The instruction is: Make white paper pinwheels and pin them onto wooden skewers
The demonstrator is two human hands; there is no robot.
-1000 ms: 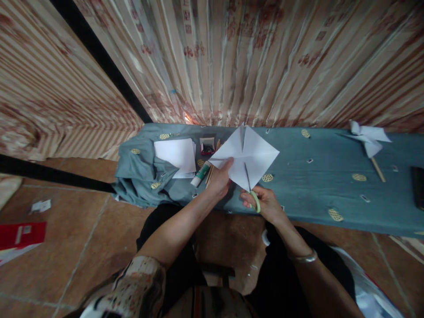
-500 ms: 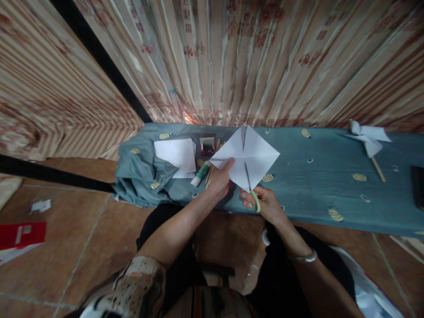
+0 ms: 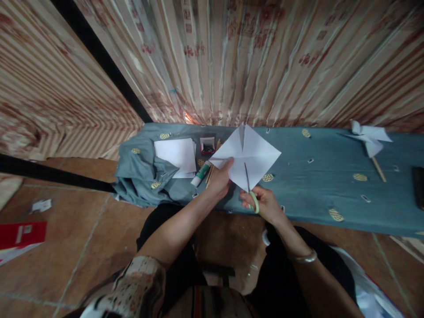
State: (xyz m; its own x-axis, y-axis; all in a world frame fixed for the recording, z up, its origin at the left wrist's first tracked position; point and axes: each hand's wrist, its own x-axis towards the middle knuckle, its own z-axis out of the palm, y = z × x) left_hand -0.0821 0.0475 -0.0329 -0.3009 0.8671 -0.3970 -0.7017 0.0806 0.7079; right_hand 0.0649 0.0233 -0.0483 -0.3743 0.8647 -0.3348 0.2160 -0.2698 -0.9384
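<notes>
A white square of paper (image 3: 260, 152), turned corner-down, is held above the table by my left hand (image 3: 221, 179), whose thumb presses on its lower left part. Slits run inward from the paper's top and left corners. My right hand (image 3: 265, 204) grips the green handles of a pair of scissors (image 3: 253, 201). The dark blade lies over the paper's bottom corner and points toward its middle. Just left of my left hand lie a green and white glue stick (image 3: 200, 174) and some thin wooden sticks (image 3: 210, 175), partly hidden by that hand.
A stack of white paper (image 3: 177, 154) and a small open box with dark bits (image 3: 207, 145) sit on the cloth-covered table (image 3: 308, 190). A paper pinwheel on a stick (image 3: 372, 139) lies at the right, near a dark object (image 3: 418, 185). Curtains hang behind.
The scissors and paper have shifted only very slightly. Both hands keep the same hold as before.
</notes>
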